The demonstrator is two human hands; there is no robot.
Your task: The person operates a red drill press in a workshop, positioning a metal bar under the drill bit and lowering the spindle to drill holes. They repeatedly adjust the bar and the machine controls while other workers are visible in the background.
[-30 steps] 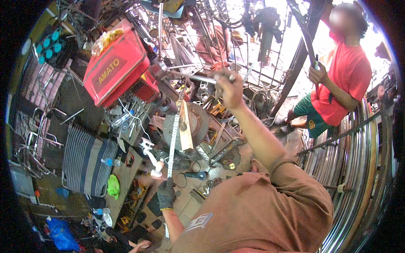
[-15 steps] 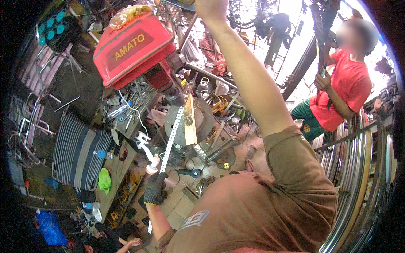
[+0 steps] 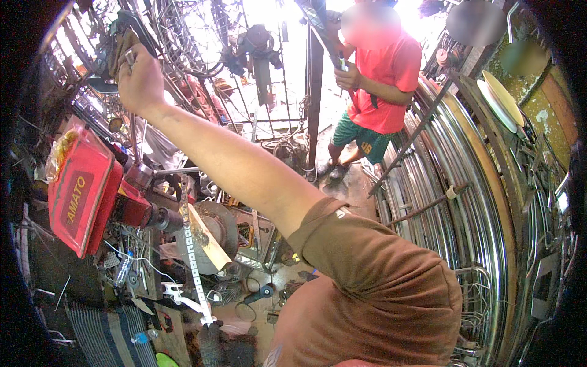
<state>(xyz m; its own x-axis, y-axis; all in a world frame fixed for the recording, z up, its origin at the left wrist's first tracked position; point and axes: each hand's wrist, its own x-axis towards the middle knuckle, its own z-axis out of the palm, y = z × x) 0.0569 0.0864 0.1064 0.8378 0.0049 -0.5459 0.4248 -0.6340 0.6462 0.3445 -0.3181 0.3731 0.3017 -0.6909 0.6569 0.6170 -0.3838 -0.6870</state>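
Note:
My bare right arm reaches up to the upper left, where my right hand is closed beside a brownish, cloth-like thing; what it grips is not clear. My left hand, in a dark glove, is at the lower edge, closed around the lower end of a pale metal strip with square holes. The strip rises to the red drill press and passes close beside its chuck. A wooden board lies next to the strip on the round drill table.
A person in a red shirt stands ahead on the right, holding a long dark bar. Shiny metal tubes are stacked along the right. A dark angle grinder lies on the floor. A striped seat stands at lower left.
My view has turned right, so the drill press and strip sit further left. My right hand, cut off at the top edge before, now shows whole. The left glove still holds the strip.

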